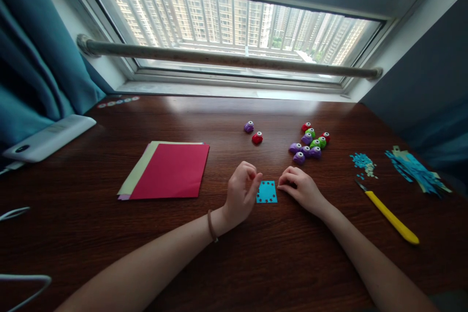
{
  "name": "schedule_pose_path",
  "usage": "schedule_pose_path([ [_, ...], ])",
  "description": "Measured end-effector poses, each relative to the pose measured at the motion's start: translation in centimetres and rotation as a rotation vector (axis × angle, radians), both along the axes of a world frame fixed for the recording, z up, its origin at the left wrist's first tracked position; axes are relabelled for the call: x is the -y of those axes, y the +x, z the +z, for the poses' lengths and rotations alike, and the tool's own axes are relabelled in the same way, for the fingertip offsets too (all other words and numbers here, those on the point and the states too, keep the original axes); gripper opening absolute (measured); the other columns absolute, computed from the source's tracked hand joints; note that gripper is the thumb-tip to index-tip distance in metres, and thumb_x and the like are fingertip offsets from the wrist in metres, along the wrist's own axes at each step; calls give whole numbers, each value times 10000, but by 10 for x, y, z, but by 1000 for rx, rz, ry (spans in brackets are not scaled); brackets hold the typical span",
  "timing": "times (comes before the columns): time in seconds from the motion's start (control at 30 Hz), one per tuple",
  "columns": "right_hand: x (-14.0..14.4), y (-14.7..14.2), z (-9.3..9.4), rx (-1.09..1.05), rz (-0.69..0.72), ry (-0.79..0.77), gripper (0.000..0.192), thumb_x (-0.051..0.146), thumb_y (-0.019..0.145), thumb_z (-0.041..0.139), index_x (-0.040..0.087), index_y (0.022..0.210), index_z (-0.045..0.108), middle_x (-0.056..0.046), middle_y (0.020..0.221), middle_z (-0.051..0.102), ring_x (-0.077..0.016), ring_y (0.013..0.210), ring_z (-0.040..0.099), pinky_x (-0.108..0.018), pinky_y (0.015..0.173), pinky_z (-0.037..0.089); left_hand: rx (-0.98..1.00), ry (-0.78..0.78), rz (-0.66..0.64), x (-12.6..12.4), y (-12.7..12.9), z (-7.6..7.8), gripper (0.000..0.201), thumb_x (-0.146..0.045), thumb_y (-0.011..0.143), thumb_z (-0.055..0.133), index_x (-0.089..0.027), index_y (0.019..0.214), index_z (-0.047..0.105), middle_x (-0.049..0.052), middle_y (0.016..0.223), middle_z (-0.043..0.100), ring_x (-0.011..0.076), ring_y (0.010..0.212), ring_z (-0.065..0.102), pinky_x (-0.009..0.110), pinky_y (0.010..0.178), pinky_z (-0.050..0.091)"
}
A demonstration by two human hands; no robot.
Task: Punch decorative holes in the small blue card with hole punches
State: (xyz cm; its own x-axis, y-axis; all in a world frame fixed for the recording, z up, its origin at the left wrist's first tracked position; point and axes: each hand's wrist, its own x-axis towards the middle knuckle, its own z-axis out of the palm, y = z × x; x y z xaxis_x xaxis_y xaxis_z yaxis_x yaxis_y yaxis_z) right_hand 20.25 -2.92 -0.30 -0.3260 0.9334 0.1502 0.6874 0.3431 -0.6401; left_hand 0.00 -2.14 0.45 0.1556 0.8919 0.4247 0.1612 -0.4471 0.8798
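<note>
Fingers of both hands are curled loosely inward, and as far as I can see neither hand is gripping anything. My left hand [241, 194] sits just to the left of a small blue paper square [266, 192], knuckles up, fingertips bent toward the square's left edge and touching it or very nearly so; I cannot tell which. My right hand [298, 187] rests on the desk [256, 263] at the square's right edge, its fingers tucked under and close against the upper right corner of the paper. The square lies flat on the desk between the two hands, with a border of small punched shapes around its rim.

Beyond the hands, toward the window, a cluster of small craft punches [309, 144] in purple, green and red sits bunched together, and two more punches [253, 132], one purple and one red, stand apart to the left of that group. To my left lies a stack of paper sheets [166, 170], red on top. To my right a yellow craft knife [391, 217] lies on the desk, with a small heap of blue paper bits [363, 162] behind it and blue paper strips [417, 169] farther right. I see no containers on the desk.
</note>
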Motion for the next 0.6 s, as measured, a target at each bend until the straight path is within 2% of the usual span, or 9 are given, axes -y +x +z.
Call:
schedule_pose_path([
  [0.1, 0, 0, 1, 26, 10, 12, 65, 207, 805, 584, 199, 741, 582, -16, 805, 538, -164, 785, 497, -297, 716, 399, 209, -217, 42, -5, 0, -2, 261, -299, 892, 417, -181, 660, 393, -26, 619, 358, 110, 549, 340, 232, 527, 311],
  [0.2, 1, 0, 1, 20, 3, 13, 45, 201, 807, 579, 198, 762, 582, -18, 827, 534, -161, 793, 499, -296, 720, 403, 490, -482, 108, -19, 0, -7, 310, -337, 843, 469, -176, 599, 365, -48, 540, 306, 83, 454, 262, 204, 425, 227],
  [0.23, 1, 0, 1, 8, -1, 9, 37, 199, 808, 577, 201, 772, 588, -18, 833, 534, -159, 794, 501, -294, 720, 405, 539, -525, 118, -24, -1, -9, 313, -350, 832, 469, -179, 596, 355, -57, 519, 283, 77, 426, 231, 199, 400, 193],
  [0.33, 0, 0, 1, -18, -5, 4, 58, 191, 812, 564, 206, 768, 599, -17, 826, 537, -155, 785, 507, -290, 712, 409, 584, -564, 119, -32, -2, -12, 312, -369, 804, 486, -185, 597, 342, -72, 489, 251, 68, 390, 196, 187, 369, 146],
  [0.6, 1, -1, 2, 68, 28, 15, 79, 183, 829, 528, 189, 751, 541, -27, 814, 533, -169, 792, 494, -305, 720, 403, 585, -572, 90, -30, -1, -11, 301, -369, 776, 522, -174, 608, 367, -70, 506, 294, 56, 402, 224, 168, 367, 171],
])
